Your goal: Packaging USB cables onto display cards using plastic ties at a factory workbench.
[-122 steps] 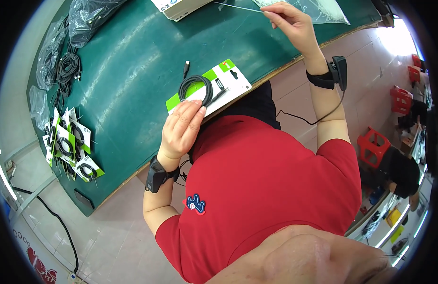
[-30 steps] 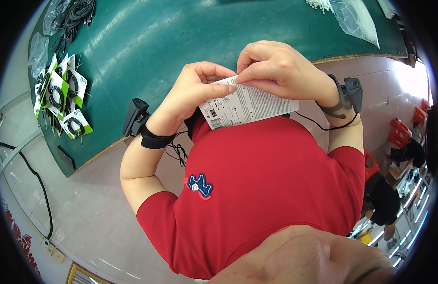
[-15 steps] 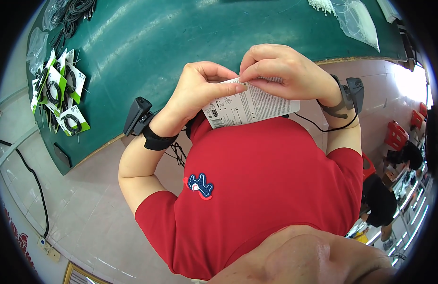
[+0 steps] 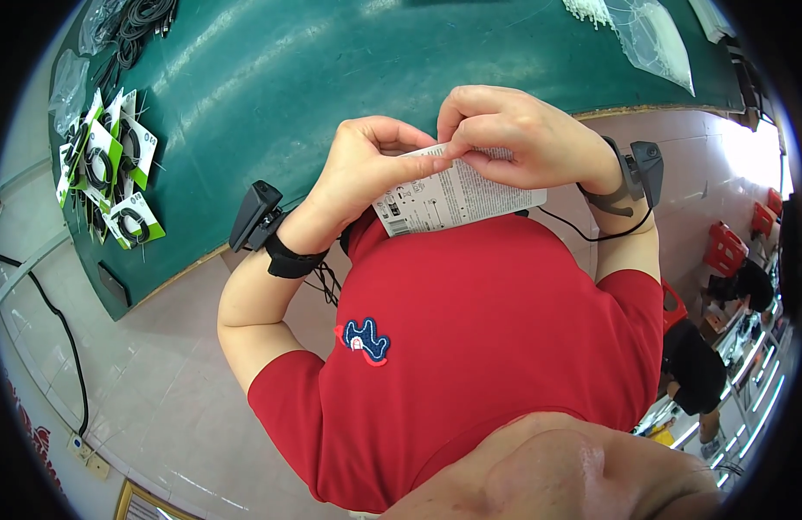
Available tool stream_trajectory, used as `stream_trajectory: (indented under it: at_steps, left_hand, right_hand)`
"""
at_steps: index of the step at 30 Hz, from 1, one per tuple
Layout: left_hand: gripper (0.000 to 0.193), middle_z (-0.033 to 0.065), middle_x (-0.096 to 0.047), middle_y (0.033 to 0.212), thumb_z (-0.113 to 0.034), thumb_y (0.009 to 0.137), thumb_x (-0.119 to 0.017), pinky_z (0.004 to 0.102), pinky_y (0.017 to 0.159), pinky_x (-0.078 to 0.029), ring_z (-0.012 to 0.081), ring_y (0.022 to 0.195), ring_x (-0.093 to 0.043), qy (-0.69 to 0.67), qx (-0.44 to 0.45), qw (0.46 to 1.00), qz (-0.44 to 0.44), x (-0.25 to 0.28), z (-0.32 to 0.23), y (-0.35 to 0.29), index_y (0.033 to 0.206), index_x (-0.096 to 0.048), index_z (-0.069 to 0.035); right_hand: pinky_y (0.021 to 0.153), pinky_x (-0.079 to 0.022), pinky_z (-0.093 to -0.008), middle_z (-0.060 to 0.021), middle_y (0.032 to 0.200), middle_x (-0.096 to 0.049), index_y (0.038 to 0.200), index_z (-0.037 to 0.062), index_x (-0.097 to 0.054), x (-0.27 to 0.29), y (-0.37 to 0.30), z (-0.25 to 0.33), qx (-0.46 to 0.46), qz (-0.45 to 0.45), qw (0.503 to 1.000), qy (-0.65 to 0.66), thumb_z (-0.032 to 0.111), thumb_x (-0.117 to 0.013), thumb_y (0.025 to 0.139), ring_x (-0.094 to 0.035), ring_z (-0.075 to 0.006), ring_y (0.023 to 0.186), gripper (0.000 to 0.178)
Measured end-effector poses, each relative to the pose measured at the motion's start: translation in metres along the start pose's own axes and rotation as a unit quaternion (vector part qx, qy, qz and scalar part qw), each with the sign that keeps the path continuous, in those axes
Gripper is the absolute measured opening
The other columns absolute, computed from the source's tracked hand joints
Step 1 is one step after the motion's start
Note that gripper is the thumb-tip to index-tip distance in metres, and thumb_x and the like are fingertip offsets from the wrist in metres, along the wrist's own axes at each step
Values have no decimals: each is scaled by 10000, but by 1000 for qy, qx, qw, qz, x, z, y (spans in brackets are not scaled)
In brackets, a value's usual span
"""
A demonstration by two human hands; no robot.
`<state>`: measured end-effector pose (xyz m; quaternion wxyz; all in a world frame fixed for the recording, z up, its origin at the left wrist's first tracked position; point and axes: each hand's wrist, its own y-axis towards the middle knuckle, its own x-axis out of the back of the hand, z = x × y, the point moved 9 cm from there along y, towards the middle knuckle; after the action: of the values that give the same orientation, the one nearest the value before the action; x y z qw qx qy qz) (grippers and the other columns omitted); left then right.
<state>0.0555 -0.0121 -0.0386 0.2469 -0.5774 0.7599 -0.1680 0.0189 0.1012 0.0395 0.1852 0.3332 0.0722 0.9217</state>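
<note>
A white printed packaging card (image 4: 449, 201) is tilted between my hands, close to my body at the table's near edge. My left hand (image 4: 375, 160) grips its upper left edge, thumb on the printed face and the other fingers behind. At the card's top edge, the fingers of my right hand (image 4: 509, 134) are pinched together beside my left thumb tip. Anything small between those right fingertips is hidden. The card's other side cannot be seen. Both wrists wear black strapped devices.
On the green table (image 4: 288, 78), several carded black cables (image 4: 115, 169) are piled at the left. Loose black cables (image 4: 141, 30) lie at the far left. A clear bag of white ties (image 4: 652, 43) rests far right. A dark flat object (image 4: 113, 284) sits near the left corner.
Both hands and the card have shifted only slightly. The right fingers have moved a little at the card's top edge, and the grip on the card stays.
</note>
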Motion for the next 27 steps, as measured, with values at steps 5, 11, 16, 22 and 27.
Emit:
stream_trajectory:
  at_steps: [5,11,16,22,27]
  left_hand:
    - [183,73,-726,843,-85,800,-791,195,611,-516,85,727,-673,9,-32,999,-2,-1,-2,0,943,-730,12]
    - [203,89,-723,829,-105,766,-829,244,642,-538,118,739,-676,49,-45,998,-16,-1,-13,-14,890,-727,18]
    - [172,97,-717,799,-40,727,-815,247,601,-538,152,708,-689,166,-279,946,9,-18,-47,-42,864,-723,8]
    - [185,123,-709,834,28,677,-763,281,582,-561,214,705,-699,326,-542,774,-26,-35,-80,-89,851,-705,8]
    - [172,146,-703,864,28,679,-736,302,588,-574,228,711,-697,392,-610,688,-14,-47,-77,-98,844,-687,25]
  right_hand:
    - [681,-493,-336,-104,956,-582,960,44,-660,1,0,6,13,4,1000,-18,-56,-686,716,-592,-271,812,265]
    - [691,-503,-319,-106,971,-604,982,11,-664,36,1,20,27,-20,999,9,-13,-674,800,-607,-227,828,183]
    - [678,-504,-269,-101,963,-630,965,-29,-663,56,-21,-10,-122,-96,974,164,48,-639,904,-613,-143,804,101]
    - [632,-474,-226,-74,905,-625,932,-38,-663,-3,-36,-43,-262,22,915,306,90,-638,940,-597,-94,752,130]
    - [590,-422,-220,-19,818,-581,899,-28,-669,-17,-34,-50,-276,8,899,340,132,-676,927,-541,-74,704,163]
